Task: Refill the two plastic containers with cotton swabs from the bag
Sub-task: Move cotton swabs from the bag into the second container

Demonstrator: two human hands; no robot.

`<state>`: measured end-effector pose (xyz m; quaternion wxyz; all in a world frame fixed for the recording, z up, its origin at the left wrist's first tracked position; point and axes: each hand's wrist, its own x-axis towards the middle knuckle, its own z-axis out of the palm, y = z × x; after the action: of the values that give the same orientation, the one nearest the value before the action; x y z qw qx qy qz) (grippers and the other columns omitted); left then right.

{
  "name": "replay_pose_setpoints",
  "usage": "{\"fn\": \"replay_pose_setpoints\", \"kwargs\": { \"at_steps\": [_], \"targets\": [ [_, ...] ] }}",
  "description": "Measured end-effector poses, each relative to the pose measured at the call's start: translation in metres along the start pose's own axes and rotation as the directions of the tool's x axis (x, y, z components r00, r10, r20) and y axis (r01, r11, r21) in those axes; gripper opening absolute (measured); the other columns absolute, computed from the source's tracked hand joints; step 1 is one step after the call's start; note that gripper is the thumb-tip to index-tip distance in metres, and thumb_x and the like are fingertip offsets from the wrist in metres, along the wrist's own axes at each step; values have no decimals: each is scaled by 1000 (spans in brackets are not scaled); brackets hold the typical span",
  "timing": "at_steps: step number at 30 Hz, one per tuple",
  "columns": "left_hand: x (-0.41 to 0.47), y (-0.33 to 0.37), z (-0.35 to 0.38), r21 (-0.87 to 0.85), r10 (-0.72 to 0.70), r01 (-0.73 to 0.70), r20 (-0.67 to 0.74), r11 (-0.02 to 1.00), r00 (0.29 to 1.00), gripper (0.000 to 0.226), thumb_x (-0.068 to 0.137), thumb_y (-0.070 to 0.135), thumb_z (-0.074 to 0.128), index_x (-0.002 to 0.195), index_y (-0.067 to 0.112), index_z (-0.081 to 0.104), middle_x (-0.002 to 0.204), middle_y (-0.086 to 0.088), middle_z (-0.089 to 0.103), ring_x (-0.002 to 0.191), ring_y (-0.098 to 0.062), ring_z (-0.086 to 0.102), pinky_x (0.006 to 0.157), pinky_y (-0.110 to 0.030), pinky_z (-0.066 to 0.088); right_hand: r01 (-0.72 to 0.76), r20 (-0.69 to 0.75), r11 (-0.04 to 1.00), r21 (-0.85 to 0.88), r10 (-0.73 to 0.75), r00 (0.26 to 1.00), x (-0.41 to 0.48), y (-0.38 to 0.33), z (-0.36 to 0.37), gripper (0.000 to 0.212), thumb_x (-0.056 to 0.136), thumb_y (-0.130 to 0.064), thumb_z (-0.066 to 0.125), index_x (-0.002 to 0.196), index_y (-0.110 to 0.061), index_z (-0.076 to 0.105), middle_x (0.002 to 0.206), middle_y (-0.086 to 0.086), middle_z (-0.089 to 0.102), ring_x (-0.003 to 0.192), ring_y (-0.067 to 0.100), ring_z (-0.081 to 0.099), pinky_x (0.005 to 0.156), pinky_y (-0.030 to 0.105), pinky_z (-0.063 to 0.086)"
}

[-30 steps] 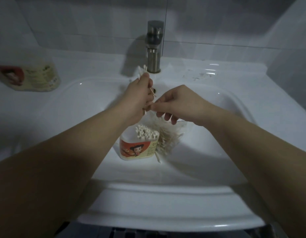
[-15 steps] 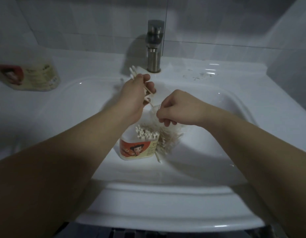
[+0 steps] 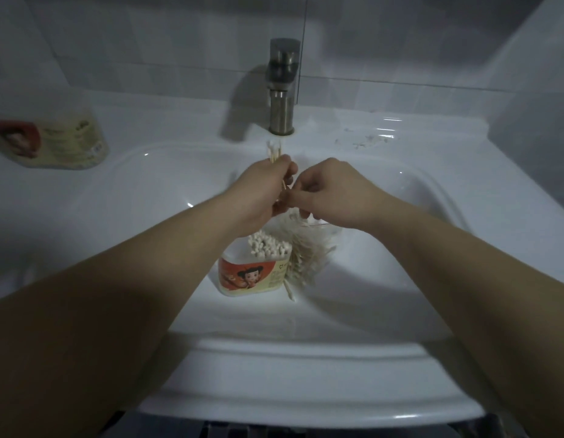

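Sink (image 3: 167, 197): L hand (image 3: 263, 188) grips swabs (image 3: 273, 150) upright, tips up.

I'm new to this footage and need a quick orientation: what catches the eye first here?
Two hands meet over the sink basin below the faucet: the left hand grips a bundle of cotton swabs, the right hand pinches at its sticks. Beneath them an open container packed with swabs stands in the basin, the swab bag beside it.

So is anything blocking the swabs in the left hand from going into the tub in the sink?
Nothing visible. The left hand grips a swab bunch above the container, whose top is open but already crowded with swabs.
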<state>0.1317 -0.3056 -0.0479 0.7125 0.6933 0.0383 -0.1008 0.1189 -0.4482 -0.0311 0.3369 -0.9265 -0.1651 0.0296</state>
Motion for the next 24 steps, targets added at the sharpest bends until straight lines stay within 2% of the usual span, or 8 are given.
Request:
{"fn": "replay_pose_setpoints", "kwargs": {
  "at_steps": [3, 6, 9, 11, 14, 16, 19, 24],
  "targets": [
    [-2, 0, -3, -46, -26, 28, 36, 999, 999, 31, 110, 27, 38, 87, 17, 56, 83, -3, 59, 69, -16, 55, 68, -28, 48, -4, -128, 997, -82, -7, 992, 2, 4, -3, 31, 75, -43, 85, 89, -20, 69, 76, -10, 65, 62, -3, 56, 54, 10, 39],
    [-6, 0, -2, -65, -65, 75, 145, 995, 987, 27, 110, 25, 40, 94, 14, 58, 78, -4, 69, 63, -15, 63, 68, -31, 53, 104, -115, 989, -104, -116, 987, 3, 8, -8, 92, 65, -43, 93, 143, -28, 46, 130, -4, 53, 106, 5, 55, 88, 17, 45],
    [-6, -4, 0, 8, -71, 71, 210, 997, 975, 23, 109, 19, 38, 105, 12, 60, 81, -3, 73, 74, -18, 68, 75, -37, 52, 204, 31, 958, -204, -202, 979, 5, 12, -8, 127, 64, -42, 95, 162, -24, 17, 154, 0, 37, 134, 14, 40, 106, 20, 32],
    [-4, -6, 1, 32, -52, 46, 217, 998, 975, 26, 108, 13, 34, 112, 11, 60, 87, -5, 72, 82, -21, 67, 76, -39, 49, 235, 59, 943, -234, -227, 972, 7, 12, -4, 124, 65, -41, 95, 161, -19, 20, 150, 0, 43, 131, 13, 44, 102, 15, 30],
    [-5, -5, 0, 32, -48, 43, 198, 999, 979, 29, 107, 7, 31, 112, 9, 60, 87, -6, 73, 79, -20, 69, 76, -38, 52, 268, 31, 937, -224, -268, 963, 7, 10, -3, 101, 65, -38, 94, 151, -16, 45, 118, -7, 60, 102, 6, 55, 90, 16, 42],
    [-6, -5, -1, 26, -51, 47, 204, 999, 978, 29, 107, 7, 31, 115, 9, 59, 92, -8, 72, 78, -18, 70, 77, -39, 55, 279, 31, 934, -222, -280, 960, 7, 9, -4, 99, 65, -38, 94, 149, -17, 46, 108, -13, 59, 95, 4, 54, 82, 13, 42],
    [-5, -5, 0, 9, -38, 36, 194, 999, 980, 29, 108, 8, 32, 122, 7, 58, 100, -10, 72, 87, -20, 71, 70, -35, 53, 304, 62, 927, -221, -298, 953, 7, 9, -2, 123, 65, -43, 93, 161, -20, 20, 130, -6, 56, 113, 8, 52, 93, 11, 35],
    [-4, -8, 0, -1, -28, 28, 206, 1000, 978, 28, 110, 12, 35, 124, 9, 59, 106, -11, 73, 101, -23, 71, 91, -49, 57, 307, 28, 907, -287, -313, 949, 10, 9, -1, 103, 65, -46, 93, 151, -17, 46, 139, 0, 60, 124, 13, 56, 98, 14, 36]
  ]
}}
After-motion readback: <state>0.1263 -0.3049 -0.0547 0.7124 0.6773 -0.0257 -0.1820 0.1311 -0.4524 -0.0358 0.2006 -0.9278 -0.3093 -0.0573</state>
